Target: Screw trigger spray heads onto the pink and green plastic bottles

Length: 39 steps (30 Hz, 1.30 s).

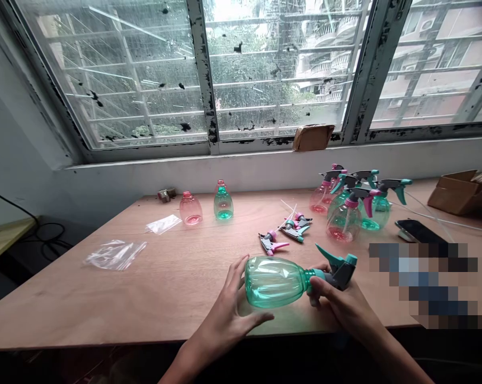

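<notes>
A clear green spray bottle (276, 282) lies sideways in the air above the table's front edge, its grey and teal spray head pointing right. My right hand (337, 298) is closed round the bottle's neck, just below the trigger. Beside the rounded base is my left hand (235, 314), fingers and thumb spread apart; whether its fingertips touch the plastic I cannot tell. Three loose spray heads lie beyond the bottle: a pink one (271, 244), a teal one (294, 230) and another pink one (302, 220).
Farther back stand a headless pink bottle (191, 209) and a green one (223, 205), another pink one behind it. Several bottles with heads (345, 221) crowd the right. Plastic bags (116, 254) lie left; a phone (420, 230) and cardboard box (460, 194) sit right.
</notes>
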Each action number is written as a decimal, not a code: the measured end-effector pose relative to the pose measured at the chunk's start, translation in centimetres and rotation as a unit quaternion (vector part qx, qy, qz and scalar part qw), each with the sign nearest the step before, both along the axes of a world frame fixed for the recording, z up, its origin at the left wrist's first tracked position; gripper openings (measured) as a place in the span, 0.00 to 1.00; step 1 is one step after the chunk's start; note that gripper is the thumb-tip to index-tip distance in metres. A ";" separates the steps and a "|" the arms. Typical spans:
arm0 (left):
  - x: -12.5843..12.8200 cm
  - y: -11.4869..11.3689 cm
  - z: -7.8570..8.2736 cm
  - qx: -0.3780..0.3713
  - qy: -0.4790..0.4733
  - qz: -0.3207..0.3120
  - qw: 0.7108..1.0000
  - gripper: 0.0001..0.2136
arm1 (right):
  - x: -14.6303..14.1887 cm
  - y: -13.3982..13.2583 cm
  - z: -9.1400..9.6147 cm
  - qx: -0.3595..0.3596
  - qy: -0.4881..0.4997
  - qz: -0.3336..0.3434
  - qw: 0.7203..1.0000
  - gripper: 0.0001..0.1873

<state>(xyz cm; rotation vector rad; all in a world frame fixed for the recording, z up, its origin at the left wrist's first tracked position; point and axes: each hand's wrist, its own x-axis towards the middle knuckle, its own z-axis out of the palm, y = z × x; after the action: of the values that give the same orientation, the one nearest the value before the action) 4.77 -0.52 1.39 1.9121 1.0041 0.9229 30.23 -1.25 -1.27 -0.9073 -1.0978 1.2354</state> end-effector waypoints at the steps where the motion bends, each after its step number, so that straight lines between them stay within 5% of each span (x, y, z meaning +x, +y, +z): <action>1: 0.0 -0.1 0.2 -0.026 -0.019 -0.012 0.999 0.41 | 0.0 0.0 -0.1 0.003 0.002 0.000 1.000 0.14; 6: -0.3 -0.4 0.4 -0.083 -0.051 -0.002 0.995 0.32 | -0.2 0.0 0.1 0.001 0.000 -0.006 1.000 0.13; 15: 0.3 -0.2 0.1 -0.078 -0.117 -0.025 0.990 0.40 | -0.3 0.0 0.3 -0.003 -0.001 -0.015 1.000 0.17; 29: -0.3 -0.6 0.4 -0.051 0.010 0.009 0.999 0.38 | -0.4 0.2 0.0 -0.006 0.009 -0.023 1.000 0.17; 39: -0.2 -0.6 0.2 -0.057 -0.004 0.006 0.998 0.37 | -0.6 0.1 0.4 -0.002 -0.004 -0.037 0.999 0.19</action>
<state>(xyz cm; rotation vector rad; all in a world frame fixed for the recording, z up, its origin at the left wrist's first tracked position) 4.53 -1.09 1.63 1.8078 1.0411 0.8613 29.65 -1.14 -0.83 -0.9490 -1.0599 1.1754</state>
